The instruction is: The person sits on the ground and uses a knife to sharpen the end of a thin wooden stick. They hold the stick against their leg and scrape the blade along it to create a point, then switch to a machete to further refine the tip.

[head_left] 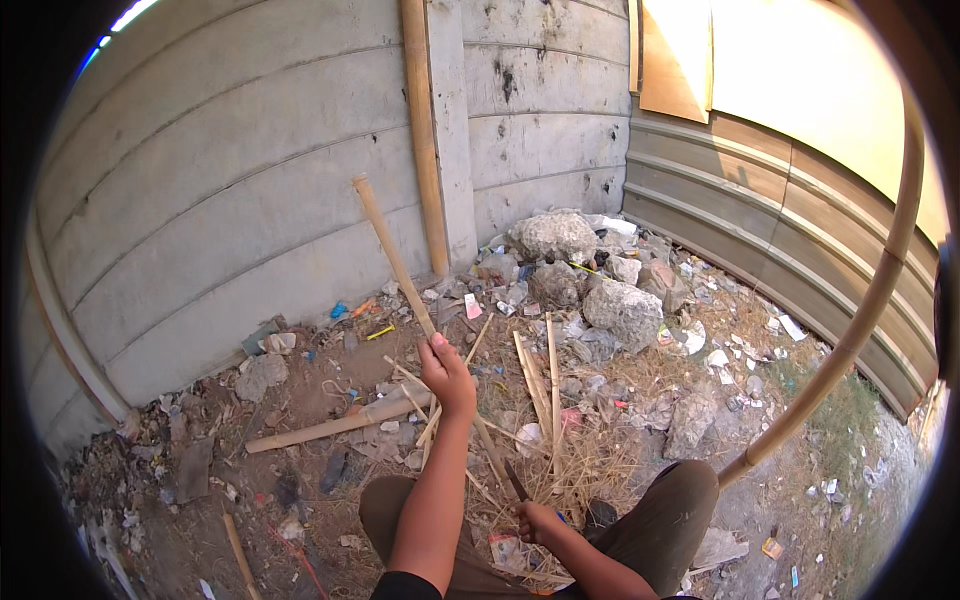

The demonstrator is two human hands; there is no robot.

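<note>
My left hand (448, 378) is closed around a long bamboo strip (392, 250). One end of the strip tilts up and away to the left, and the other slants down toward my knees. My right hand (540, 522) grips a knife by its handle, low between my legs. Its dark blade (516, 482) points up and left, close beside the lower part of the strip; whether they touch I cannot tell. Thin split bamboo pieces (553, 390) lie just beyond my hands, over a heap of pale shavings (595, 470). A thicker bamboo piece (320, 428) rests on the ground at left.
A grey concrete panel wall (250, 170) stands ahead, with a bamboo pole (421, 140) upright against it. Rocks (622, 312) and litter fill the corner. A ribbed fence (760, 190) runs along the right. Beside my right knee, a long bamboo pole (850, 345) rises.
</note>
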